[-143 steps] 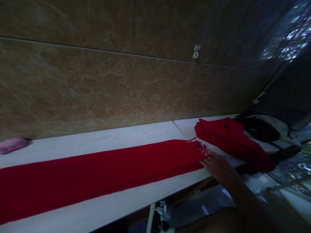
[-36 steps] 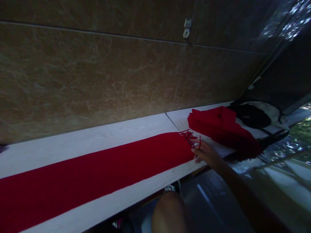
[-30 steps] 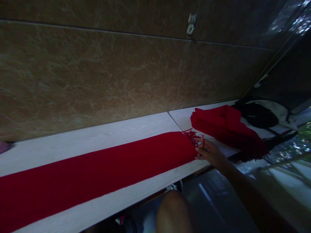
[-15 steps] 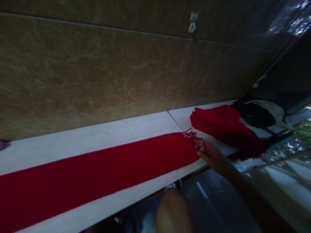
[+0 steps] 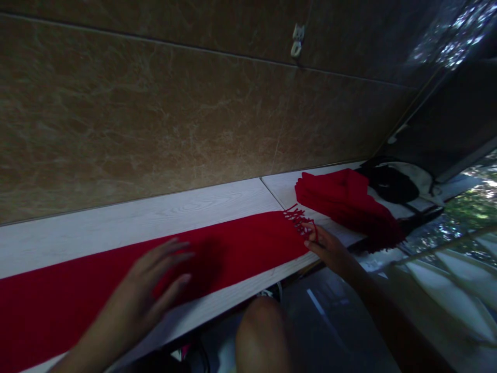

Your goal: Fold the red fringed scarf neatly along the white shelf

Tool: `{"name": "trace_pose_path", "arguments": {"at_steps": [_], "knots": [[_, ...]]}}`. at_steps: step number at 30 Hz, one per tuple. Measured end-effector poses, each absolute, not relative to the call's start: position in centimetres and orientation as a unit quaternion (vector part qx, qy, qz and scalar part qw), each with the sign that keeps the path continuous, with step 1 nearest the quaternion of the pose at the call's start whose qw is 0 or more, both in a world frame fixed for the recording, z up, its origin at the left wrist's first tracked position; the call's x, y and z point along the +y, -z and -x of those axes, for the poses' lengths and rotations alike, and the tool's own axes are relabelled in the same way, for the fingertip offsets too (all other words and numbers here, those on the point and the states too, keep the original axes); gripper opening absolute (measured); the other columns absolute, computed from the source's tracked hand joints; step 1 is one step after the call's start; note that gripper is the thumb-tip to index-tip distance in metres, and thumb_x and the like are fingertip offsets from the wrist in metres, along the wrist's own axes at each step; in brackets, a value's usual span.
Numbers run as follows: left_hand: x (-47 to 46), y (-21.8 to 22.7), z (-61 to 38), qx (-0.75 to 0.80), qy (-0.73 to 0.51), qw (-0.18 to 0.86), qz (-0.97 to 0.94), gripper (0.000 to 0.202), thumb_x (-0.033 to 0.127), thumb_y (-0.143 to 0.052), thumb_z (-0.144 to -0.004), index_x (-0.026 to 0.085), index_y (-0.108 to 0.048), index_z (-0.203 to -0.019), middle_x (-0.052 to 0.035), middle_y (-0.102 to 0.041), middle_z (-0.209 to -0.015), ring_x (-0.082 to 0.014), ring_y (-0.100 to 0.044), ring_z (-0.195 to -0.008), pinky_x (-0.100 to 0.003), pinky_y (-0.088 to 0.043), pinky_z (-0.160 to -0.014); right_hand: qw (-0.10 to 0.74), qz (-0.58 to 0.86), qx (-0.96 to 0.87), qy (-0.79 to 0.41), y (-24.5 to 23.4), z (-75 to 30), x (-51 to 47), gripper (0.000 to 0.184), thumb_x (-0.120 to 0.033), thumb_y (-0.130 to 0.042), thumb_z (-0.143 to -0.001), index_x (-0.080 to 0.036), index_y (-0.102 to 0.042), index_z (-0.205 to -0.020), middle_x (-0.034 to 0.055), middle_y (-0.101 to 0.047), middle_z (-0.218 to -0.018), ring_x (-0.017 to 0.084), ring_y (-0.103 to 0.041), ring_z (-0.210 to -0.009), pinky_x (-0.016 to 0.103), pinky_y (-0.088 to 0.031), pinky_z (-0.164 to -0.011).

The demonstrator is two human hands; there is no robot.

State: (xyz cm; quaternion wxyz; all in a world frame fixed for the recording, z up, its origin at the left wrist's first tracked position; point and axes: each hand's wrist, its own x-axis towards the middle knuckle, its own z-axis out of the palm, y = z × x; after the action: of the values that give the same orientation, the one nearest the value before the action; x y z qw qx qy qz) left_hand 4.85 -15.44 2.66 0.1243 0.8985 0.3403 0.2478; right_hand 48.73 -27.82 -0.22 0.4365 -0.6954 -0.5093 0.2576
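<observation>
The left hand (image 5: 145, 290) is held open and raised, with nothing grasped. Beneath it, a red cloth (image 5: 240, 243) is stretched out flat along the tabletop (image 5: 217, 199), so its laying-out appears complete. Past it, the right hand (image 5: 330, 251) is curled at the fringe (image 5: 297, 217); whether a strand is pinched cannot be told. The fringe seems unfinished, its strands left loose and uneven beside those fingers. Beyond the right hand, folded red fabric (image 5: 337, 194) is piled; whether it has been worked cannot be judged.
</observation>
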Motion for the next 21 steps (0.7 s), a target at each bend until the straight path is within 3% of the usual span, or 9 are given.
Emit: {"name": "trace_pose_path", "arguments": {"at_steps": [5, 7, 10, 16, 21], "knots": [[-16.3, -1.1, -17.1, 0.170, -0.122, 0.122, -0.970, 0.064, 0.054, -0.052, -0.102, 0.036, -0.034, -0.161, -0.0054, -0.034, -0.168, -0.0338, -0.024, -0.157, -0.068, -0.023, -0.124, 0.463, 0.678, -0.487, -0.297, -0.4, -48.8, -27.6, 0.056, -0.045, -0.066, -0.078, -0.022, -0.058, -0.129, -0.0046, -0.047, -0.072, 0.017, -0.049, -0.066, 0.033, -0.043, -0.067], [-16.5, -0.5, -18.5, 0.162, -0.102, 0.122, -0.974, 0.066, 0.054, -0.051, -0.102, 0.036, -0.030, -0.162, -0.0065, -0.031, -0.169, -0.0332, -0.018, -0.159, -0.068, -0.017, -0.125, 0.472, 0.673, -0.476, -0.314, -0.7, -48.8, -27.8, 0.059, -0.045, -0.068, -0.077, -0.022, -0.058, -0.130, -0.0043, -0.048, -0.073, 0.016, -0.049, -0.065, 0.032, -0.041, -0.065], [-16.6, 0.2, -18.1, 0.166, -0.116, 0.110, -0.973, 0.061, 0.050, -0.051, -0.104, 0.035, -0.034, -0.161, -0.0064, -0.034, -0.167, -0.0306, -0.020, -0.158, -0.064, -0.012, -0.128, 0.488, 0.660, -0.464, -0.333, -1.1, -48.6, -28.1, 0.060, -0.042, -0.069, -0.078, -0.022, -0.058, -0.133, -0.0043, -0.049, -0.074, 0.014, -0.047, -0.063, 0.030, -0.039, -0.060], [-16.8, 0.4, -17.6, 0.147, -0.130, 0.093, -0.976, 0.054, 0.043, -0.052, -0.105, 0.033, -0.043, -0.157, -0.0038, -0.044, -0.163, -0.0261, -0.030, -0.156, -0.057, -0.018, -0.130, 0.542, 0.619, -0.438, -0.361, -0.8, -48.6, -28.4, 0.059, -0.042, -0.071, -0.078, -0.025, -0.059, -0.133, -0.0064, -0.047, -0.070, 0.010, -0.042, -0.055, 0.026, -0.036, -0.051], [-17.3, 0.7, -17.4, 0.156, -0.151, 0.063, -0.974, 0.046, 0.039, -0.051, -0.106, 0.029, -0.052, -0.150, -0.0043, -0.053, -0.157, -0.0227, -0.051, -0.144, -0.045, -0.042, -0.121, 0.534, 0.629, -0.416, -0.382, 0.1, -49.0, -28.5, 0.063, -0.045, -0.072, -0.078, -0.025, -0.057, -0.135, -0.0077, -0.045, -0.068, 0.009, -0.038, -0.048, 0.024, -0.029, -0.042]]}}
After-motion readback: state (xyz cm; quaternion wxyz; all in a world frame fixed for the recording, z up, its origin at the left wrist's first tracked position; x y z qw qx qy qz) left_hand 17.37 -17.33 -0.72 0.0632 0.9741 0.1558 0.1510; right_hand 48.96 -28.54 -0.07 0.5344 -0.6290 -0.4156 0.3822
